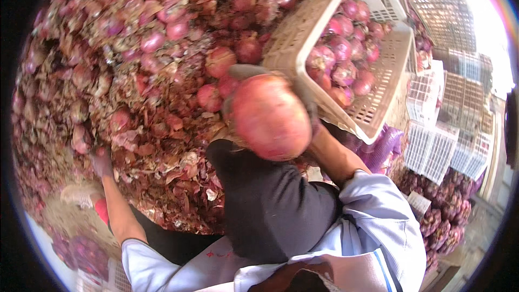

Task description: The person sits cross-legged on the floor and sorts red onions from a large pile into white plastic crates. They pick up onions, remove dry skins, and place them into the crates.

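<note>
A large red onion [271, 117], slightly blurred, is held up close to the camera by my gloved right hand [302, 101], mostly hidden behind it. My left hand [102, 161], also gloved, reaches down to the left onto the heap and touches a dark red onion [82, 139]; whether its fingers close around that onion is not clear. Loose red onions and dry skins make up the heap [170, 129]. Tilted beside my right hand, a cream plastic crate [381, 101] holds many red onions [344, 50].
Plastic crates [432, 150] are stacked at the right. Near them lie purple mesh sacks [444, 219] full of onions, and another purple mesh [385, 150] sits below the tilted crate. More filled sacks [87, 251] stand at the lower left. My bent knee [259, 194] is beside the heap.
</note>
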A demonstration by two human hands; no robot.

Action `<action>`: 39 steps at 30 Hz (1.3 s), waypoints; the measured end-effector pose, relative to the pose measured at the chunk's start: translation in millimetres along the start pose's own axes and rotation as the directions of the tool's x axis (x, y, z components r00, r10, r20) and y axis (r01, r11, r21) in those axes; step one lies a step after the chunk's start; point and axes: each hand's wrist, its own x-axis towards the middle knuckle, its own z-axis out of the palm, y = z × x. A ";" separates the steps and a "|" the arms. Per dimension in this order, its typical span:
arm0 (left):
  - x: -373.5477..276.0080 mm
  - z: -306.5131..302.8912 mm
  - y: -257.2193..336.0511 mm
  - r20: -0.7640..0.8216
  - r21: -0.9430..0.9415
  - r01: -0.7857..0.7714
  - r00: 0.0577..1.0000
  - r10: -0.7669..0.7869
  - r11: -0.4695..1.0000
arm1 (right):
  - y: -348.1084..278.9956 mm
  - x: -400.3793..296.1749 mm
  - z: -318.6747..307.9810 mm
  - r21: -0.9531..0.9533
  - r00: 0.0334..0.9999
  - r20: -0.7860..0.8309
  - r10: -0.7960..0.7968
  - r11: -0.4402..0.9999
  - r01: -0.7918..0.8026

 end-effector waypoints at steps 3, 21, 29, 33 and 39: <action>-38.5 -5.0 7.7 0.040 -0.675 0.127 0.990 -0.135 0.727 | -71.2 -172.9 -78.8 -0.643 0.880 -0.447 -0.159 0.742 -0.192; -199.9 -196.5 82.2 -0.070 -0.675 0.376 0.823 0.563 -0.634 | -177.1 -148.5 -57.4 -0.427 0.778 -0.184 -0.601 -0.664 -0.614; -263.6 -291.6 205.6 0.010 -0.926 0.139 0.938 0.348 -0.350 | -72.8 -60.6 70.0 -0.998 0.872 -0.053 -0.486 0.041 -0.038; -298.0 -288.2 268.5 -0.188 -0.981 -0.113 0.738 0.648 -0.156 | 20.6 -12.0 141.5 -0.643 0.972 -0.226 -0.064 0.760 -0.099; -339.8 -276.5 262.1 -0.111 -0.942 0.106 0.797 0.593 -0.319 | 69.5 8.1 123.6 -0.106 0.970 -0.232 0.069 0.990 -0.096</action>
